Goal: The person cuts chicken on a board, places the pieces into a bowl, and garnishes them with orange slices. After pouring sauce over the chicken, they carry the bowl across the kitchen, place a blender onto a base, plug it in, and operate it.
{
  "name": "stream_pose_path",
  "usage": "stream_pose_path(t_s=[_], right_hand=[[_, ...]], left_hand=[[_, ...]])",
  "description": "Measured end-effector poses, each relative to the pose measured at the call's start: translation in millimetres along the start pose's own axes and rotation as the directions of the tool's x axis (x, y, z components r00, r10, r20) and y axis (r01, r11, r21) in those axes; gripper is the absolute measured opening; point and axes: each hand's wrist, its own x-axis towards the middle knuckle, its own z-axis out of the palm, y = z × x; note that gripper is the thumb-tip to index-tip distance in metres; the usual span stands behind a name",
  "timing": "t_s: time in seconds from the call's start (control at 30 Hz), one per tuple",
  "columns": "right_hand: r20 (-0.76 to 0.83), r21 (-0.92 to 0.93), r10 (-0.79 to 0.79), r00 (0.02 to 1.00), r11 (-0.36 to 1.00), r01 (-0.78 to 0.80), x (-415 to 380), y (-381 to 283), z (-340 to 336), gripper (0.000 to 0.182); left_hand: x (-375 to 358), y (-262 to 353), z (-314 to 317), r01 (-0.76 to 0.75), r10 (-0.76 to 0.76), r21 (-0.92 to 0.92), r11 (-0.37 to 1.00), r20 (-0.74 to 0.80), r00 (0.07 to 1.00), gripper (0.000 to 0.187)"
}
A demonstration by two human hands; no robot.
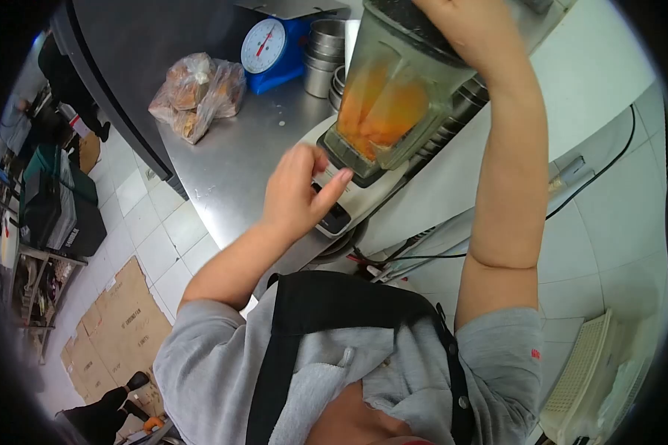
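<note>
A blender jar [387, 111], greenish and see-through, stands on a pale blender base [352, 194] and holds orange chunks [382, 111]. Over the black blender lid [408, 26] at the jar's top lies my right hand [473, 33], its fingers wrapped over the lid and partly cut off by the upper frame edge. My left hand [298, 189] is at the front of the base, beside its dark control panel [334, 219]. Its fingers are bent and the thumb stands apart from them, with no held thing visible between.
Left on the steel counter [230, 167] are a plastic bag of brownish food pieces [198, 95] and a blue dial scale [271, 55]. Stacked metal cups [323, 63] stand behind the jar. A black cable [590, 178] runs at right. Flattened cardboard [122, 334] covers floor tiles.
</note>
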Motion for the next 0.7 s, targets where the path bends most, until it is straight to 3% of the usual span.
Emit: stream_pose_path(t_s=[0.07, 0.17, 0.2, 0.3, 0.4, 0.47, 0.5, 0.57, 0.63, 0.67, 0.7], right_hand=[[-0.018, -0.047, -0.015, 1.0, 0.999, 0.014, 3, 1, 2, 0.046], [0.005, -0.065, 0.005, 1.0, 0.998, -0.004, 4, 1, 3, 0.047], [-0.003, -0.064, -0.071, 0.997, 0.995, 0.071, 5, 4, 5, 0.047], [0.025, -0.032, -0.056, 0.998, 0.998, 0.057, -1, 1, -8, 0.048], [-0.327, 0.134, -0.208, 0.922, 0.955, 0.263, 3, 45, 2, 0.048], [-0.412, 0.206, -0.125, 0.903, 0.952, 0.226, -13, 58, -14, 0.05], [-0.431, 0.335, -0.03, 0.902, 0.922, 0.191, -20, 68, -14, 0.051], [-0.428, 0.579, 0.173, 0.887, 0.806, 0.122, -39, 92, 2, 0.052], [-0.094, 0.917, 0.398, 0.912, 0.392, -0.077, -51, 119, 38, 0.056], [0.099, 0.976, 0.436, 0.895, 0.134, -0.174, -56, 131, 53, 0.058], [0.168, 0.984, 0.364, 0.916, -0.01, -0.177, -58, 136, 66, 0.061]], left_hand=[[31, 32, -9, -0.248, 0.233, -0.087, 0.965, -0.153, 0.96, 0.045], [51, 76, 12, -0.206, 0.202, -0.287, 0.935, -0.042, 0.978, 0.035], [57, 81, 30, -0.176, 0.164, -0.407, 0.896, -0.066, 0.984, 0.033], [68, 74, 68, -0.119, 0.072, -0.627, 0.77, -0.1, 0.992, 0.028], [79, 72, 77, -0.143, 0.072, -0.636, 0.758, -0.136, 0.988, 0.029], [81, 81, 70, -0.089, 0.059, -0.69, 0.718, -0.067, 0.996, 0.031], [81, 84, 65, -0.055, 0.047, -0.709, 0.703, -0.03, 0.998, 0.033], [79, 88, 67, -0.088, 0.065, -0.695, 0.713, -0.06, 0.996, 0.036], [79, 87, 75, -0.127, 0.097, -0.714, 0.688, -0.083, 0.992, 0.037], [79, 86, 77, -0.139, 0.087, -0.708, 0.692, -0.109, 0.99, 0.037], [80, 84, 79, -0.155, 0.082, -0.703, 0.694, -0.137, 0.987, 0.038]])
